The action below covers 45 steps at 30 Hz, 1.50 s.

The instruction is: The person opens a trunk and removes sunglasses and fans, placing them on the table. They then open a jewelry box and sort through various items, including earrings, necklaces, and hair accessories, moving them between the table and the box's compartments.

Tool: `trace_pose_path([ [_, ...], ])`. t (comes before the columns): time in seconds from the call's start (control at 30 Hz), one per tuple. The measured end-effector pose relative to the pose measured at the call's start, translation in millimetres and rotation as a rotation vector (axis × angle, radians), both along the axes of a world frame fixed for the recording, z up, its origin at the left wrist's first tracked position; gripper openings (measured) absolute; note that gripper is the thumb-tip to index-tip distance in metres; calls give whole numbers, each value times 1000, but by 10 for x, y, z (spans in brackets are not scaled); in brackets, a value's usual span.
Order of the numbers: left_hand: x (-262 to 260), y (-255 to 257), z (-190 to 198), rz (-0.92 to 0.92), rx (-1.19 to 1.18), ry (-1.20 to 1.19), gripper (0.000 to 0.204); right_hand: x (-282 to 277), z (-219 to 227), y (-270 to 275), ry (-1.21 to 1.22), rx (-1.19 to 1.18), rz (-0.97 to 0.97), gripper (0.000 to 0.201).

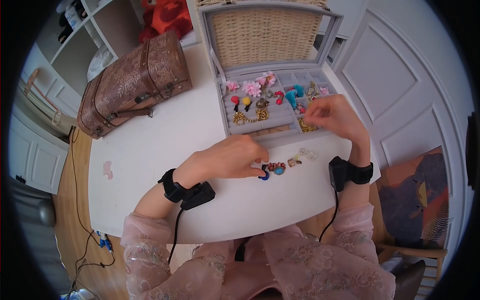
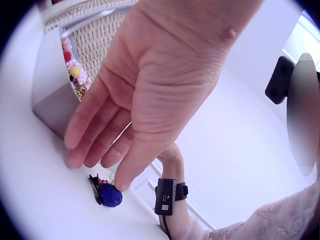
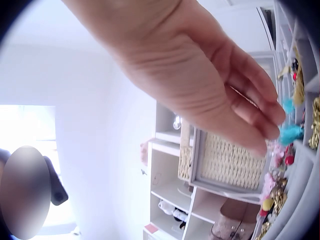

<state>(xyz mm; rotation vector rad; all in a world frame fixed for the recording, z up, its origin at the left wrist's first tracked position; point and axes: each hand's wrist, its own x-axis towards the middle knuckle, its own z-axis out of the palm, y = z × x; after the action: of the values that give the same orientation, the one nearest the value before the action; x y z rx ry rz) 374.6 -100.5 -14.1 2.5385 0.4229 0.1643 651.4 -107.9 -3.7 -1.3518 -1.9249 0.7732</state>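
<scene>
My left hand [image 1: 232, 156] reaches low over the white table, fingers extended and apart from the thumb. Its thumb tip is right at a hair clip with a dark blue pompom [image 2: 111, 195], which lies on the tabletop. Beside that clip is a piece of red and turquoise jewelry [image 1: 278, 168]. Over the right side of an open jewelry box [image 1: 280, 141] hovers my right hand [image 1: 334, 116], its fingers loosely bent and nothing visible in them. Below and beside its fingertips are a turquoise tassel [image 3: 291, 134] and gold chain [image 1: 307, 126] in the compartments.
Pink flowers [image 1: 252, 88], red and yellow pompom clips and a gold chain sit in the box's left part. A small brown ornament [image 1: 294, 161] and a clear beaded piece [image 1: 308, 154] lie on the table [image 1: 165, 125]. A brown patterned case [image 1: 135, 82] stands at the back left.
</scene>
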Motion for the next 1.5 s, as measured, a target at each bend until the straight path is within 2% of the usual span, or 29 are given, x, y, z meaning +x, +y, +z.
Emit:
trace_pose_path([
  [0.03,7,-6,6,2,-11,35,27,-88,33,-40,1,-2,0,14],
  [0.1,10,-11,7,3,-21,42,28,-247,136,-143,-203,-217,217,18],
  [0.13,9,-14,5,5,-29,47,28,-302,139,-164,-202,-217,219,18],
  [0.2,11,-14,-1,6,-39,58,28,-381,137,-197,-488,-189,375,21],
  [0.27,12,-8,-12,7,-48,67,27,-426,60,-218,-496,-161,380,25],
  [0.53,13,12,-60,6,-44,81,27,-454,-116,-219,-629,-7,351,20],
  [0.67,16,5,-42,2,-33,80,26,-450,2,-198,-604,-79,376,19],
  [0.77,16,-1,-33,4,-26,98,24,-427,146,-196,-471,-189,343,18],
  [0.83,8,3,-44,-1,-16,62,23,-389,226,-195,-277,-215,180,16],
  [0.87,4,4,-49,-1,-13,61,23,-362,199,-161,-278,-213,180,16],
  [0.93,1,4,-60,-3,-12,47,23,-301,66,-56,-98,45,36,17],
  [0.97,1,3,-59,-4,-9,44,23,-281,33,-15,-101,48,35,17],
  [1.03,1,-1,-55,3,2,78,24,-256,-13,57,-9,132,-100,17],
  [1.2,-17,-18,-76,7,10,54,25,-181,-180,196,16,168,-214,21],
  [1.37,-57,-4,-112,-12,-1,29,27,-278,-45,269,-52,145,-278,21],
  [1.43,-94,-6,-97,-15,-72,104,29,-300,71,346,-326,295,-266,20],
  [1.5,-141,-7,-147,3,-110,91,29,-290,103,473,-381,284,-262,20],
])
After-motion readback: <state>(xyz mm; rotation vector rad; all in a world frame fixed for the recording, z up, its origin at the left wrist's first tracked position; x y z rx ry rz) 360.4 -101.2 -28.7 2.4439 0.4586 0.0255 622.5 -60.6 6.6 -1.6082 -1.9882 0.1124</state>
